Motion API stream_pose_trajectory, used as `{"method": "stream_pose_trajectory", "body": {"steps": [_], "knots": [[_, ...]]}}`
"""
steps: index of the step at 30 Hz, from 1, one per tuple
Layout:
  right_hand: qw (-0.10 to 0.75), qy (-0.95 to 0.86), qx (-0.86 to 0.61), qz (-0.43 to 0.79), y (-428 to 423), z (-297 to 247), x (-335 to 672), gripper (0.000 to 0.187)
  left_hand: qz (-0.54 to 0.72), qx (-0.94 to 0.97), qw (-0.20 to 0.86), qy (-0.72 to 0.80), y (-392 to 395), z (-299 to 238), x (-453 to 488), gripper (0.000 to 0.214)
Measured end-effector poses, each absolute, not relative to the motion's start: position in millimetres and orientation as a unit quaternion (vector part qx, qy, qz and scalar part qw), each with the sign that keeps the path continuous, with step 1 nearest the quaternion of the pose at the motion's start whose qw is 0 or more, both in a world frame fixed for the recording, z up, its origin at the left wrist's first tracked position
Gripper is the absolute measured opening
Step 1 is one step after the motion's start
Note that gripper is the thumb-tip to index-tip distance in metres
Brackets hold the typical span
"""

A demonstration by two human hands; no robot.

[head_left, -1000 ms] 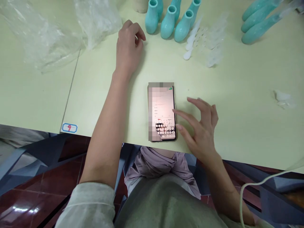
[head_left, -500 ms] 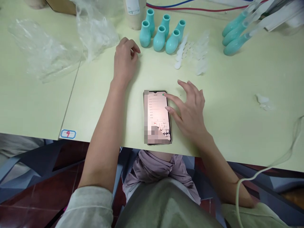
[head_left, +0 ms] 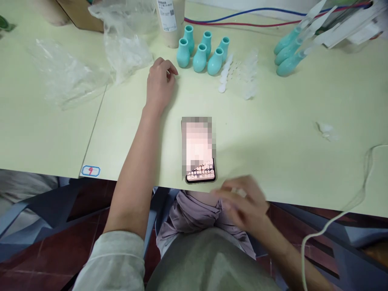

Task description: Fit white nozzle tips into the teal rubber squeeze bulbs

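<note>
A smartphone lies face up on the table near its front edge, its lit screen partly blurred out, with a keyboard at the bottom. My right hand is just past the table's front edge, below and right of the phone and apart from it; motion smears its fingers. My left hand rests on the tabletop, loosely curled, with a gap between thumb and forefinger and nothing visible in it. Just right of it stand several turquoise rubber bulbs, open necks up. Beside those lie small translucent white plastic pieces.
Crumpled clear plastic bags lie at the left. A labelled bottle stands behind the bulbs. Three turquoise bulbs with clear nozzles lie at the back right. A white scrap and a pale cable are at the right.
My right hand has pulled away from the phone's screen, down toward me past the table edge. My left hand stays where it was. The camera view has shifted slightly.
</note>
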State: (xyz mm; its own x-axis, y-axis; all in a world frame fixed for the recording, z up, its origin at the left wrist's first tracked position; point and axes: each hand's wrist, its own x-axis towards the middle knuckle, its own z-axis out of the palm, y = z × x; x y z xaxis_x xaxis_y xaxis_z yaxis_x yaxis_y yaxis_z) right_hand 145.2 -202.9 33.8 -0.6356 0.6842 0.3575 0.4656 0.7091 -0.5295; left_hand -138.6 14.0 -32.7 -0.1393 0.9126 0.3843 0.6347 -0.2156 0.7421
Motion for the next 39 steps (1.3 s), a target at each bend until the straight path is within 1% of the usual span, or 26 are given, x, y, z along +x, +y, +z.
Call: {"method": "stream_pose_trajectory", "body": {"steps": [1, 3, 4, 6, 7, 8, 10, 12, 14, 16, 18, 20, 23, 25, 28, 33, 36, 39], "knots": [[0.256, -0.9, -0.269, 0.229, -222, 24, 144, 0.018, 0.444, 0.636, 0.149, 0.614, 12, -29, -137, 0.012], [0.118, -0.907, -0.227, 0.334, -257, -5, 139, 0.024, 0.443, 0.632, 0.145, 0.618, 9, -24, -135, 0.012], [0.031, -0.889, -0.243, 0.387, -272, -22, 136, 0.03, 0.448, 0.631, 0.15, 0.615, 9, -24, -135, 0.011], [-0.087, -0.828, -0.279, 0.478, -292, -54, 131, 0.038, 0.464, 0.63, 0.162, 0.601, 11, -29, -137, 0.01], [-0.125, -0.795, -0.298, 0.513, -297, -68, 130, 0.04, 0.472, 0.63, 0.164, 0.594, 13, -32, -138, 0.01], [-0.136, -0.768, -0.314, 0.542, -300, -79, 131, 0.041, 0.477, 0.631, 0.162, 0.589, 14, -35, -139, 0.01], [-0.128, -0.723, -0.332, 0.592, -299, -90, 137, 0.041, 0.481, 0.635, 0.153, 0.585, 16, -40, -141, 0.01], [-0.099, -0.694, -0.347, 0.623, -293, -90, 146, 0.038, 0.473, 0.639, 0.147, 0.589, 17, -42, -142, 0.014], [-0.081, -0.671, -0.373, 0.636, -286, -86, 158, 0.038, 0.461, 0.642, 0.145, 0.595, 17, -42, -141, 0.016], [-0.083, -0.648, -0.413, 0.634, -278, -82, 174, 0.041, 0.459, 0.642, 0.145, 0.597, 17, -41, -140, 0.016], [-0.098, -0.633, -0.467, 0.609, -268, -83, 193, 0.045, 0.469, 0.639, 0.146, 0.593, 17, -41, -140, 0.012], [-0.107, -0.639, -0.522, 0.555, -257, -84, 213, 0.046, 0.479, 0.634, 0.149, 0.588, 18, -41, -140, 0.009], [-0.103, -0.671, -0.56, 0.475, -242, -77, 234, 0.042, 0.486, 0.63, 0.154, 0.586, 18, -43, -141, 0.008], [-0.095, -0.689, -0.556, 0.455, -238, -63, 236, 0.039, 0.486, 0.629, 0.153, 0.587, 18, -43, -141, 0.008], [-0.076, -0.704, -0.513, 0.486, -239, -31, 222, 0.037, 0.476, 0.634, 0.145, 0.592, 18, -43, -142, 0.009], [-0.022, -0.752, -0.35, 0.558, -238, 22, 189, 0.026, 0.468, 0.642, 0.136, 0.593, 16, -42, -142, 0.014], [0.058, -0.785, -0.294, 0.543, -227, 38, 184, 0.02, 0.462, 0.644, 0.131, 0.596, 16, -40, -142, 0.018], [0.165, -0.823, -0.316, 0.441, -211, 39, 184, 0.018, 0.46, 0.648, 0.126, 0.595, 15, -38, -141, 0.021]]}}
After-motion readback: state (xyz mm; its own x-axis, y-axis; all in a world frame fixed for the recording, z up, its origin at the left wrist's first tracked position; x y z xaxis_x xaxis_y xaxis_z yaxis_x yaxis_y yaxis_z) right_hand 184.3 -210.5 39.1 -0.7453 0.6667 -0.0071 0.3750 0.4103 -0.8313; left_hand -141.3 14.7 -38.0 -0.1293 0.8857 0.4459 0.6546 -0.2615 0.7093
